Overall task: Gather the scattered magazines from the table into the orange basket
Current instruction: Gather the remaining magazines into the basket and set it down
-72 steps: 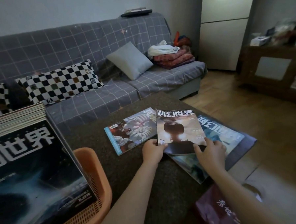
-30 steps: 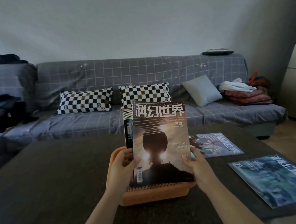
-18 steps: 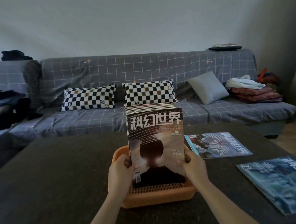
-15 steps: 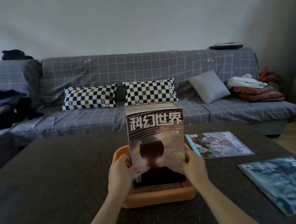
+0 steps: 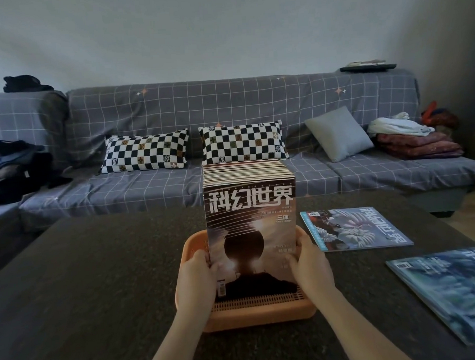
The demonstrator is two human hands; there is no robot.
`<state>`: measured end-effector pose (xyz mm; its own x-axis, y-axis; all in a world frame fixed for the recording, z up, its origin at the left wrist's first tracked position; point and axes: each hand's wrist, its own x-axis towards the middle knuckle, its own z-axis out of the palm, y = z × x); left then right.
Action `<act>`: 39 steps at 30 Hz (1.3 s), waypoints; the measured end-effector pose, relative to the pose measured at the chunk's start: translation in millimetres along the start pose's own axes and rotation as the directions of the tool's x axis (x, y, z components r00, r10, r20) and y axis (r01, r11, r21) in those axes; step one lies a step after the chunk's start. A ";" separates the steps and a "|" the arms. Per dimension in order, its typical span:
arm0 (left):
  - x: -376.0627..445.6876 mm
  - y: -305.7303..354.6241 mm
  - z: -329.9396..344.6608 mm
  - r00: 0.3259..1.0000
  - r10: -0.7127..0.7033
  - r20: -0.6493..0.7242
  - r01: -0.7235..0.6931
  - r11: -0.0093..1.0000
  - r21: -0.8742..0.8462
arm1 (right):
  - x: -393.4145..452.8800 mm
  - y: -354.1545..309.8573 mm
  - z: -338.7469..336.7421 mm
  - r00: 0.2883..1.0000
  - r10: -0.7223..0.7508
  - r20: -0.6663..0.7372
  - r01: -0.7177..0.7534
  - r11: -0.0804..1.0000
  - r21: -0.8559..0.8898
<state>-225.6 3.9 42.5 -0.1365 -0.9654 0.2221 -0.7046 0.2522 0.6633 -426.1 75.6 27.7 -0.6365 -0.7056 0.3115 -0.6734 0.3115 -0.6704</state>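
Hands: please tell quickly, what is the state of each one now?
Left hand: closed on the brown-cover magazine, at its left edge.
Right hand: closed on the same magazine, at its right edge.

This is a home living room. A long sofa [image 5: 229,141] under a grey checked cover runs along a plain wall, with checkered pillows [image 5: 147,151], a grey cushion [image 5: 338,132] and folded blankets [image 5: 418,142] on it. A dark low table [image 5: 98,283] stands before it.
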 end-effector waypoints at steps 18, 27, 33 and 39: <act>-4.7 7.8 4.4 0.996 0.011 0.085 -0.018 0.997 0.073 | -0.7 1.7 -4.4 0.996 -0.070 0.056 0.072 0.996 -0.043; -13.4 7.6 0.1 1.000 0.008 0.006 -0.008 0.993 0.120 | -6.5 -0.7 -11.5 0.996 -0.016 0.083 0.010 0.998 0.065; -24.2 19.4 -5.9 0.986 0.054 -0.158 -0.049 0.998 0.033 | -23.3 1.2 -26.4 0.996 -0.093 -0.005 0.092 0.983 0.161; -43.2 52.7 8.6 0.969 0.226 -0.097 -0.238 0.960 -0.150 | -41.9 16.2 -49.8 0.997 -0.049 -0.059 0.058 0.985 0.161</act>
<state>-262.8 58.3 61.6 -0.2240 -0.8726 0.4340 -0.5394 0.4820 0.6904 -429.0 141.9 37.3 -0.6236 -0.6811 0.3837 -0.6403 0.1635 -0.7505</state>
